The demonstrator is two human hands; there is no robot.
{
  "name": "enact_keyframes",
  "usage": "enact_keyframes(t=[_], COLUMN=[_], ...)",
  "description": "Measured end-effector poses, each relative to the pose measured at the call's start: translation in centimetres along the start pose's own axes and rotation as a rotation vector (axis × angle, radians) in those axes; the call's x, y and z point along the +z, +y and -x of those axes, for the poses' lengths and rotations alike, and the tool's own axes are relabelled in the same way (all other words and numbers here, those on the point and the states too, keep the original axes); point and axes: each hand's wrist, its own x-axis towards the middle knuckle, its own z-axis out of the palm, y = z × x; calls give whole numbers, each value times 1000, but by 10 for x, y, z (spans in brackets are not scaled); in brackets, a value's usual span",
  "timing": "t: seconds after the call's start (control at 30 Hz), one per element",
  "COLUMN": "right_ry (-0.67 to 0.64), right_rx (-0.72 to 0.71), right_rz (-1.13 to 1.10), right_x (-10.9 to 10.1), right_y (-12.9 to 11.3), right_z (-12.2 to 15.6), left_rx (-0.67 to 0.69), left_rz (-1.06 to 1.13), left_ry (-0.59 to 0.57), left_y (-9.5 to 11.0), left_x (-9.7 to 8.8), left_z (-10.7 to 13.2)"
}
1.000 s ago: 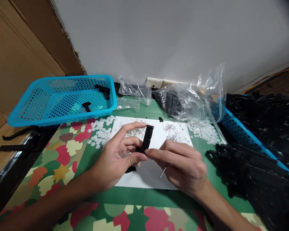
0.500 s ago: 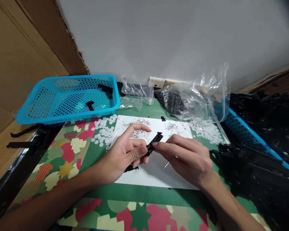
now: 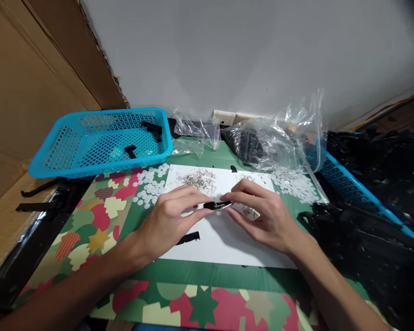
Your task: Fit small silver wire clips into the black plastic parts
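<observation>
Over the white sheet (image 3: 214, 250), my left hand (image 3: 174, 216) pinches one end of a small black plastic part (image 3: 209, 205) between thumb and fingertips. My right hand (image 3: 262, 211) is closed at the part's other end, with a thin shiny metal tool (image 3: 226, 206) between its thumb and fingers, lying along the part. The tool's exact kind is hard to tell. Another black plastic piece (image 3: 189, 238) lies on the sheet below my left hand. Small metal springs or pins (image 3: 198, 180) are heaped on the sheet behind my hands, with more partly hidden by my right hand.
White discs lie in a left pile (image 3: 152, 187) and a right pile (image 3: 293, 184). A blue basket (image 3: 100, 168) with a few black parts stands back left. Clear plastic bags (image 3: 272, 142) rest against the wall. Black parts (image 3: 376, 239) crowd the right around another blue basket (image 3: 359, 186).
The black part has turned from steeply slanted to nearly level. My left index finger has come down onto it, and the metal tool has swung from below my right hand up against the part.
</observation>
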Motion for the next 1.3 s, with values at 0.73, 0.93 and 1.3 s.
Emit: enact_keyframes(t=[0.73, 0.93, 1.3], right_ry=[288, 272, 225], right_rx=[366, 352, 192], right_rz=[-183, -164, -8], right_x=[28, 27, 28], right_y=[-32, -32, -34], right_z=[-12, -11, -9], left_rx=[134, 144, 161], left_rz=[-169, -194, -223], left_ry=[-172, -200, -200], left_y=[-10, -11, -5], left_x=[4, 4, 2], left_z=[8, 7, 6])
